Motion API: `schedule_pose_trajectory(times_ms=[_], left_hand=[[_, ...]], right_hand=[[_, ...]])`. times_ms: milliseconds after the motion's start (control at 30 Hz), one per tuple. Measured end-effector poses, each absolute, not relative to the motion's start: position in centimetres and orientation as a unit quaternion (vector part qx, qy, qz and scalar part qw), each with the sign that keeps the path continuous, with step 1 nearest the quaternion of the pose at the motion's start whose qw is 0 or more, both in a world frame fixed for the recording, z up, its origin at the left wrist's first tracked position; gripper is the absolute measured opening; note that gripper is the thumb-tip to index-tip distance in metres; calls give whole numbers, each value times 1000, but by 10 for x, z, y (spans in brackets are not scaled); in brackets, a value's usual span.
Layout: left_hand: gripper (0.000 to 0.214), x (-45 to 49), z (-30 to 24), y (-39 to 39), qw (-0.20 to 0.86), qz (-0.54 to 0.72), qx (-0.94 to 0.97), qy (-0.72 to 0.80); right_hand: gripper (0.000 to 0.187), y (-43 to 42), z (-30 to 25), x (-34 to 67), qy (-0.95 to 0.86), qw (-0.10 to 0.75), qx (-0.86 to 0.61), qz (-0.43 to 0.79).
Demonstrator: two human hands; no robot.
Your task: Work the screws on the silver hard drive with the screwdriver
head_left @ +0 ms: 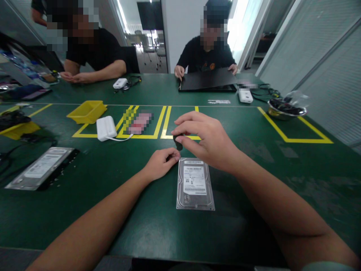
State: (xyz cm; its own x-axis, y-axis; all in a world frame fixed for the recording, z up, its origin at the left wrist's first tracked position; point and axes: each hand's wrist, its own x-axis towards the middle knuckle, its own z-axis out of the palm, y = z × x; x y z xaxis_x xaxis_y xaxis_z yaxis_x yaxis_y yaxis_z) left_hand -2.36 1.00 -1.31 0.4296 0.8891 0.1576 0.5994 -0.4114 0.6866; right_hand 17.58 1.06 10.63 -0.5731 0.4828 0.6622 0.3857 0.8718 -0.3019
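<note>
A silver hard drive [195,182] with a white label lies flat on the green table in front of me. My right hand [207,137] is closed on the short black handle of a screwdriver [178,143], held upright over the drive's far left corner. Beside that same corner, my left hand [163,162] has its thumb and fingers pinched together at the screwdriver's lower end. Whatever is between those fingertips is hidden. A second hard drive [42,168] rests on a dark mat at the left, with small bits scattered beside it.
Beyond my hands are a yellow bin [87,111], a white power bank [106,128] with a cable, and yellow tape outlines. A metal bowl [287,109] of dark items stands at right. Two people sit opposite, one holding a black panel [208,79].
</note>
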Motion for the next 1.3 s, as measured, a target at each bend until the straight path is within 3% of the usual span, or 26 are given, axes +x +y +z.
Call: schedule_pose_trajectory(times_ms=[1300], left_hand=[[20, -24, -13, 11, 263, 260, 804, 465]], right_hand=[[22, 9, 108, 177, -894, 372, -232, 90]])
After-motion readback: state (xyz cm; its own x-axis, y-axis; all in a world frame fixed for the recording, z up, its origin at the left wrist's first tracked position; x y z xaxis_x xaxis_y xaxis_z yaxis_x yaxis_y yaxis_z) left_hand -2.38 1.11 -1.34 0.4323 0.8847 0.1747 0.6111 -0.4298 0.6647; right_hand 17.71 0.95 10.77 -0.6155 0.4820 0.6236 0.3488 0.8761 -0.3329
